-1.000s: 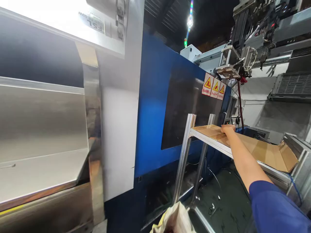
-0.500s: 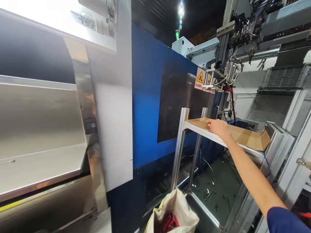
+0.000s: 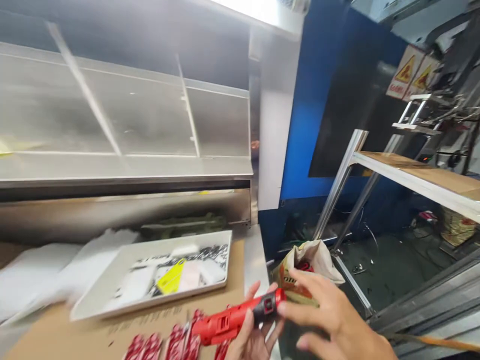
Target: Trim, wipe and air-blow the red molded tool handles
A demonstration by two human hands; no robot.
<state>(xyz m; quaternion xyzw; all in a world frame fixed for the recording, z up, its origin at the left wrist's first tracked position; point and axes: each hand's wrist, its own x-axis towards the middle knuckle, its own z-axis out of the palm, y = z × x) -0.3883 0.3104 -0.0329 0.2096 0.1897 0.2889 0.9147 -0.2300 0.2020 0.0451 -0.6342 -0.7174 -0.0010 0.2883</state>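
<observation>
A tube-shaped red and black plastic tool body (image 3: 225,322) is held low in the head view, just above the cardboard-covered bench. My left hand (image 3: 253,340) is wrapped round it from below, the thumb along its near side. At the black end is my right hand (image 3: 330,320), its fingers spread; one fingertip is at or very near that end, and I cannot tell whether it touches. Several red plastic parts (image 3: 176,342) lie in a row on the cardboard (image 3: 150,322) under the tool body, blurred and partly cut off by the frame's bottom edge.
Small black parts, white pieces and a yellow card fill a white tray (image 3: 123,305) on the bench. White plastic bags (image 3: 41,270) lie left. Right of the bench stands an open sack (image 3: 326,260) with red pieces. Farther right are a metal-framed shelf (image 3: 405,177) and a blue machine (image 3: 309,125).
The view has swung left and down to the bench. My right hand has left the shelf, where it was at something red. My left hand has come into view, holding the tool body.
</observation>
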